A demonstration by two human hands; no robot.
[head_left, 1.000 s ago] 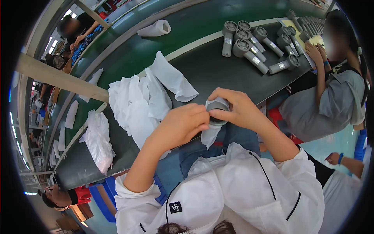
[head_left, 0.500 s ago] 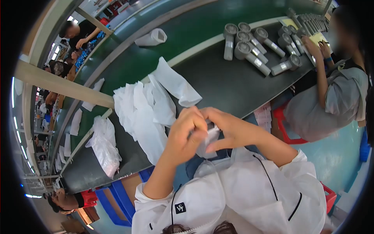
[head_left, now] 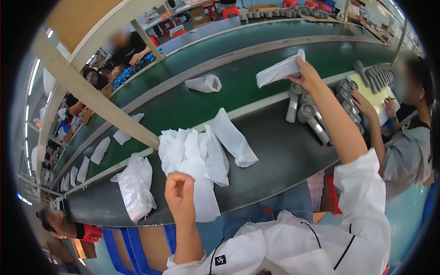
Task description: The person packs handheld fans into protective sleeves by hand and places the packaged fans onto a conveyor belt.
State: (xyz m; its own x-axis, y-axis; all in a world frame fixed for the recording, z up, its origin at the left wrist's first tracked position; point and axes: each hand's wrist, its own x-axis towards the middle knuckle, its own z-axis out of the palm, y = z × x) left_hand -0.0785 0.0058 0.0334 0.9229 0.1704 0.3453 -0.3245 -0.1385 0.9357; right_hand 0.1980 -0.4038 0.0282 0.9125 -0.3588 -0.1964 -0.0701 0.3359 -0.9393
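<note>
My right hand (head_left: 306, 75) reaches out over the green belt, fingers closed on one end of a white sleeve bag (head_left: 279, 70). The bag looks filled, but its contents are hidden. My left hand (head_left: 180, 195) is in front of a pile of flat white sleeve bags (head_left: 183, 153), its fingers curled toward the thumb with nothing visible in them. Whether it touches the pile I cannot tell. One more white bag (head_left: 233, 140) lies at the pile's right side.
Grey handheld fans (head_left: 314, 121) lie on the dark table (head_left: 270, 137), partly behind my right arm. A co-worker (head_left: 408, 133) sits at the right. A wrapped white bag (head_left: 204, 84) rests on the green belt (head_left: 247, 98). A clear plastic bag (head_left: 136, 188) and a slanted post (head_left: 105, 98) are at left.
My hands were together in front of my chest around a white-wrapped thing. Now they are apart: the right has carried a white bag out over the belt, the left has moved left toward the pile.
</note>
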